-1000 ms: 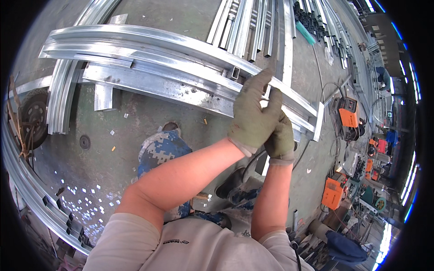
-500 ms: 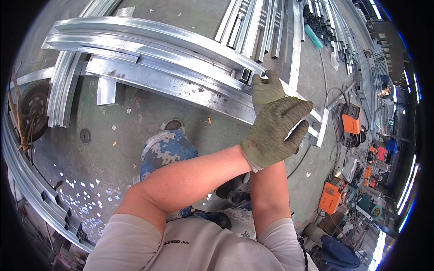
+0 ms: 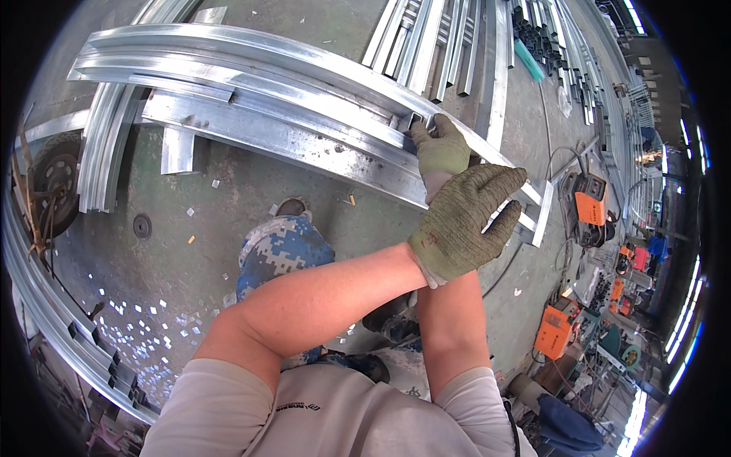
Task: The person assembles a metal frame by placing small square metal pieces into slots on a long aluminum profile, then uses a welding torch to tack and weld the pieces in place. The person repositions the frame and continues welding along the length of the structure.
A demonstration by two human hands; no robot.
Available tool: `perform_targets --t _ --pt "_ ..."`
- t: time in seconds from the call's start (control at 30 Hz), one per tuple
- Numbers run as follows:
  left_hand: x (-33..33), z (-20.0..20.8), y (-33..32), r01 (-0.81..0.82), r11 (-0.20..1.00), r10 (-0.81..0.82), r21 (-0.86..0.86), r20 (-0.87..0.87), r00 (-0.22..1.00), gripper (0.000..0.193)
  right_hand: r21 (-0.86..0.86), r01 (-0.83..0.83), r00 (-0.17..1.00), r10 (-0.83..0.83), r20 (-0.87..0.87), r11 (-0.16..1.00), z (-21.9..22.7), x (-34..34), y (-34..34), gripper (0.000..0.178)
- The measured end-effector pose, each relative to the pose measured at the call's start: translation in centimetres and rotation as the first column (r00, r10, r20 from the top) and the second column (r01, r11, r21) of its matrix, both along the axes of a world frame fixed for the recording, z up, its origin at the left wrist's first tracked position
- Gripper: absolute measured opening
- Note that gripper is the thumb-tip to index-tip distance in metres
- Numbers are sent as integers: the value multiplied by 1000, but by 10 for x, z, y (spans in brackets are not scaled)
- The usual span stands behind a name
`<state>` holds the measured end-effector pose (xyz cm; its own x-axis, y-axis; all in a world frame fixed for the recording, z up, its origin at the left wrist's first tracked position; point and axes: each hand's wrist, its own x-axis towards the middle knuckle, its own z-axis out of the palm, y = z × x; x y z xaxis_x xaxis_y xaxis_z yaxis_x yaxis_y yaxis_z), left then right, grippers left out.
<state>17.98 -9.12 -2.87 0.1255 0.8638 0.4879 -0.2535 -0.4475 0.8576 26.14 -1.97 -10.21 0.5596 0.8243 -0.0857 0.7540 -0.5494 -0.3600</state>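
A long silvery metal channel (image 3: pixel 251 81) lies across in front of me, other lengths alongside it. My right hand (image 3: pixel 443 154), in an olive-green work glove, reaches up from beneath my left forearm. Its thumb and fingers close on a short square tube (image 3: pixel 416 119) sitting inside the channel, mostly covered by the glove. My left arm crosses over my right wrist. My left hand (image 3: pixel 466 221), gloved alike, is over the channel's right end, fingers stretched and thumb apart. Nothing shows in its grasp; its palm side is hidden.
A wider flat-faced metal length (image 3: pixel 251 137) lies on the near side. More metal tubes (image 3: pixel 426 46) are at the far side. Orange machines (image 3: pixel 590 208) with cables stand at right. Small shiny offcuts (image 3: pixel 141 327) litter the floor at lower left, near a wheel (image 3: pixel 57 183).
My right hand has shifted slightly left and onto the short square tube, which showed uncovered before. My left hand has hardly moved.
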Motion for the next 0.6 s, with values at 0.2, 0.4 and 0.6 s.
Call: perform_targets --t 0.2,0.4,0.6 --pt "-5 6 -1 -60 997 55 -41 -115 992 32 85 -62 988 49 143 994 -15 -9 -40 65" --pt "-1 1 1 -88 996 83 -31 -149 985 30 -116 -17 905 -34 -423 993 37 -31 -32 62" --pt "2 1 -2 -44 994 30 -96 -141 989 30 -85 -73 987 60 -147 994 11 -18 -35 63"
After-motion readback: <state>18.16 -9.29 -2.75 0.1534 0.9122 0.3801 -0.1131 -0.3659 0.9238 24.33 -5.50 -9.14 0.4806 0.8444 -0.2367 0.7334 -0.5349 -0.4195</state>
